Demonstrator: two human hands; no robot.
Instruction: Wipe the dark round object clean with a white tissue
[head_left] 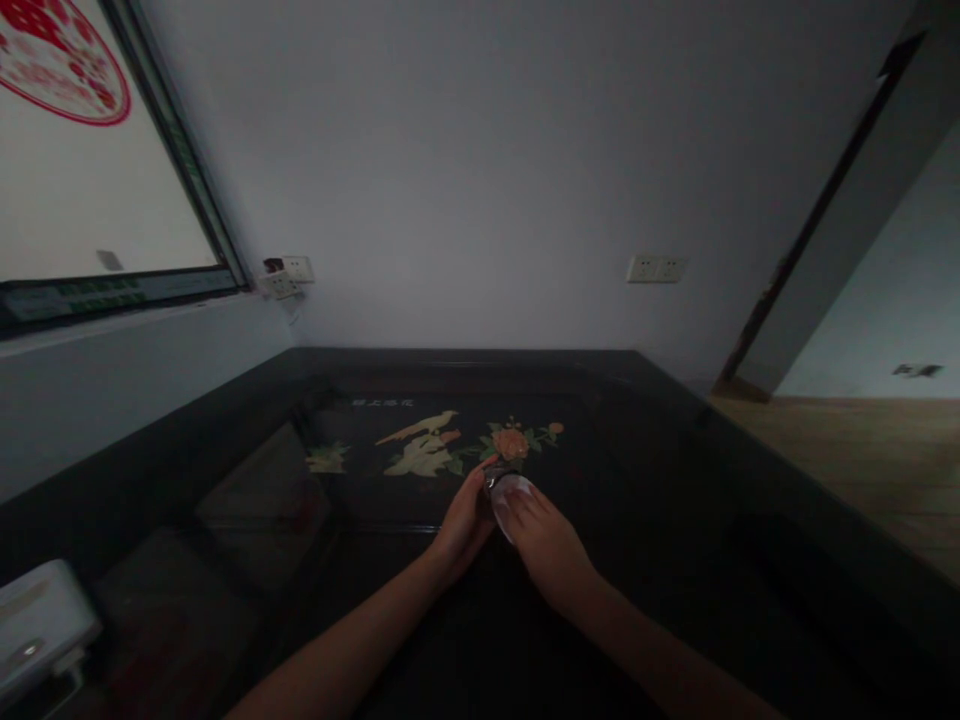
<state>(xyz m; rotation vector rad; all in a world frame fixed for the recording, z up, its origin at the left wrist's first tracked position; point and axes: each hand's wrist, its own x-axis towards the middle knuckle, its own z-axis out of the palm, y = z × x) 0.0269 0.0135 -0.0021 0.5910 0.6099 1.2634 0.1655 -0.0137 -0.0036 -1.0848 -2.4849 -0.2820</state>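
My left hand (465, 520) curls around the left side of a small dark, shiny object (493, 477), whose kind I cannot make out. My right hand (547, 540) lies over a pale, rounded, flat-looking thing (504, 512), fingers bent onto its face. The pale thing sits against the dark object, and I cannot tell whether the two are joined. Both hands are close together above the black glossy table (615, 450). Beyond them, the tabletop carries a picture of flowers (510, 443) and a bird (427, 427).
A white boxy item (45, 625) stands at the table's near left. The wall behind has a double socket (656, 269) and another socket with a plug (281, 284) by the window (97, 180). Wooden floor (847, 450) lies to the right.
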